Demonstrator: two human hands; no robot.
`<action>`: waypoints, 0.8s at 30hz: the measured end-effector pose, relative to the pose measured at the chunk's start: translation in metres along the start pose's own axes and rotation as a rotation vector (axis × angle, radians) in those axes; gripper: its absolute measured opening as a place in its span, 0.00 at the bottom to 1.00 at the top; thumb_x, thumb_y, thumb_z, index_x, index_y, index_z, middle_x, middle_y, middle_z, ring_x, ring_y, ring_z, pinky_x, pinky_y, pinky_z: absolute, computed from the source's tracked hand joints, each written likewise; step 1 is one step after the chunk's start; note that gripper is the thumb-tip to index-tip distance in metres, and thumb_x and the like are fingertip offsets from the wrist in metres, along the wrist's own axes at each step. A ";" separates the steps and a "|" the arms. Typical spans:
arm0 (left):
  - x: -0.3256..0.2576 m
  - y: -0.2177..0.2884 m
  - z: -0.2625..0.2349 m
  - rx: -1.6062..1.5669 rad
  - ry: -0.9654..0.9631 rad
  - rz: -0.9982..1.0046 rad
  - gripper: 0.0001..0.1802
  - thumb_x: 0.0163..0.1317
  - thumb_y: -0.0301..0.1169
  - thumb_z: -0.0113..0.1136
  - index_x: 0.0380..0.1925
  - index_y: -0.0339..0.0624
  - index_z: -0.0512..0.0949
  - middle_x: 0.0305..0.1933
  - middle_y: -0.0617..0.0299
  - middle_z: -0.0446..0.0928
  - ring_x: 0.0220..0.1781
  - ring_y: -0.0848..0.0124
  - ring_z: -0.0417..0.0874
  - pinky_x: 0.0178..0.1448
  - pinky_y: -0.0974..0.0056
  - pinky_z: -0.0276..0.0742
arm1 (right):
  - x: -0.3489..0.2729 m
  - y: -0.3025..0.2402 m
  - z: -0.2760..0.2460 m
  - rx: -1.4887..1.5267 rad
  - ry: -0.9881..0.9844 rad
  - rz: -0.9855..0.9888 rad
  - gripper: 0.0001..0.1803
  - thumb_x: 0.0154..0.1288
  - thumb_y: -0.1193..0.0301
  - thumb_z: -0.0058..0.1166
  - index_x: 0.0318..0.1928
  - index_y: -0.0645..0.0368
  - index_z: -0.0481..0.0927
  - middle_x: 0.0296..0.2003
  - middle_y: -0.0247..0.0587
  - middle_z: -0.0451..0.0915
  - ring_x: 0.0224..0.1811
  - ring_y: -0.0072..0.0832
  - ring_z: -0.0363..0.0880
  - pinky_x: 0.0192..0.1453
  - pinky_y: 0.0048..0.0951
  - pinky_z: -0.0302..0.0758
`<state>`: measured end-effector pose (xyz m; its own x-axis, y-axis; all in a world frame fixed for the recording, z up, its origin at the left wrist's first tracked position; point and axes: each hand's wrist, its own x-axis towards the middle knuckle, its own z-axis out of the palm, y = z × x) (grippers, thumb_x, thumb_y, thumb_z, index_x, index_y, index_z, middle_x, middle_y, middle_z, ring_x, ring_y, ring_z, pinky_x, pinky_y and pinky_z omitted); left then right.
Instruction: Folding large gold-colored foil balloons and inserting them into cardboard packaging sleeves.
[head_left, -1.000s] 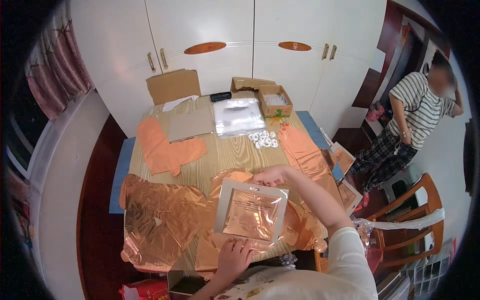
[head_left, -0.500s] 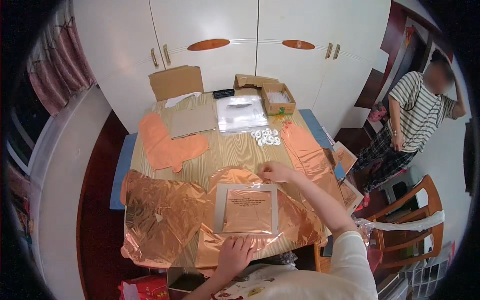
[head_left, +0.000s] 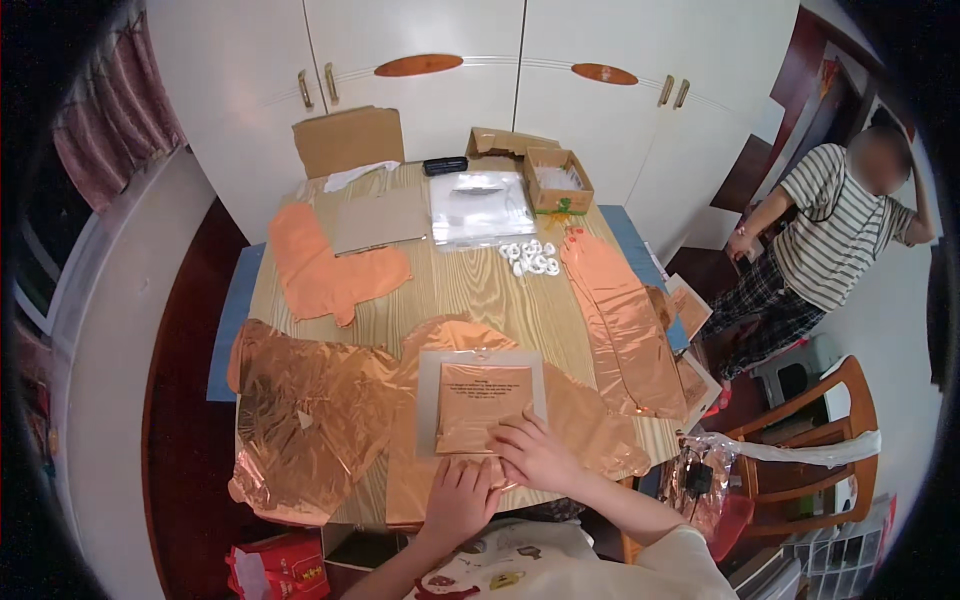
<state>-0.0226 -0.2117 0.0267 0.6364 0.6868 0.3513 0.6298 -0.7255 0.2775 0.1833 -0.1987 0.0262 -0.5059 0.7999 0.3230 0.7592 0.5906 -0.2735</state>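
Observation:
A flat clear plastic bag (head_left: pixel 427 405) with a grey border lies before me, a copper foil square with dark print showing inside it. Beneath it spreads a flat copper foil balloon (head_left: pixel 440 335). My left hand (head_left: pixel 462 497) is at the bag's lower edge, fingers bent over that edge; the thumb is hidden. Close beside it, my right hand (head_left: pixel 535 455) rests on the bag's lower right part, its fingers spread across the surface. Another crinkled copper foil balloon (head_left: pixel 315 415) lies to the left.
Matte pink-orange balloons lie at the left (head_left: pixel 335 270) and right (head_left: pixel 620 320). Farther back are white rings (head_left: pixel 530 260), a stack of clear bags (head_left: pixel 482 210), a grey card (head_left: pixel 378 222) and a small carton (head_left: pixel 558 182). A person (head_left: pixel 840 230) stands at the right beyond a wooden chair (head_left: pixel 820 450).
My right hand has come from the bag's far right corner back to its lower right part, next to my left hand. The standing person's forearm has shifted outward.

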 end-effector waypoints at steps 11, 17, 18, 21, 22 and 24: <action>-0.001 -0.001 -0.003 0.055 -0.008 0.017 0.25 0.55 0.41 0.63 0.51 0.39 0.78 0.42 0.54 0.74 0.50 0.57 0.75 0.65 0.44 0.69 | 0.011 -0.007 0.007 -0.056 0.014 0.100 0.23 0.54 0.67 0.59 0.53 0.52 0.76 0.58 0.37 0.71 0.66 0.37 0.64 0.69 0.62 0.58; 0.001 0.000 -0.004 0.052 -0.028 0.002 0.25 0.55 0.41 0.63 0.51 0.41 0.77 0.43 0.54 0.74 0.50 0.57 0.75 0.65 0.44 0.69 | 0.013 -0.009 0.005 -0.093 -0.005 0.099 0.25 0.53 0.68 0.60 0.55 0.52 0.76 0.58 0.38 0.71 0.67 0.37 0.64 0.69 0.62 0.59; 0.000 0.000 -0.005 0.049 -0.027 -0.003 0.25 0.55 0.41 0.63 0.51 0.41 0.77 0.43 0.54 0.74 0.50 0.57 0.75 0.65 0.44 0.69 | 0.014 -0.008 0.005 -0.070 0.001 0.102 0.25 0.53 0.68 0.61 0.54 0.51 0.76 0.58 0.38 0.71 0.66 0.37 0.65 0.69 0.61 0.60; -0.001 -0.001 -0.003 0.016 0.001 -0.006 0.24 0.54 0.40 0.65 0.49 0.40 0.78 0.43 0.53 0.74 0.48 0.55 0.74 0.64 0.43 0.68 | 0.014 0.002 0.003 0.026 0.024 0.099 0.24 0.53 0.67 0.63 0.53 0.49 0.77 0.57 0.38 0.73 0.63 0.39 0.69 0.69 0.57 0.61; -0.002 -0.001 -0.001 0.000 0.014 -0.006 0.24 0.53 0.40 0.65 0.49 0.39 0.78 0.43 0.53 0.73 0.48 0.54 0.74 0.64 0.42 0.68 | 0.012 0.006 0.002 0.075 0.036 0.091 0.24 0.54 0.66 0.63 0.53 0.49 0.77 0.57 0.38 0.74 0.62 0.39 0.70 0.69 0.56 0.62; -0.003 -0.003 0.002 -0.004 -0.004 -0.015 0.24 0.53 0.40 0.66 0.49 0.41 0.78 0.44 0.53 0.73 0.48 0.55 0.74 0.64 0.42 0.68 | 0.010 0.011 0.001 0.106 0.040 0.071 0.22 0.56 0.64 0.63 0.53 0.49 0.78 0.56 0.38 0.74 0.62 0.39 0.70 0.70 0.54 0.62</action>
<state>-0.0251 -0.2117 0.0234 0.6284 0.6978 0.3437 0.6378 -0.7152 0.2858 0.1859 -0.1845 0.0256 -0.4341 0.8362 0.3350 0.7437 0.5425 -0.3906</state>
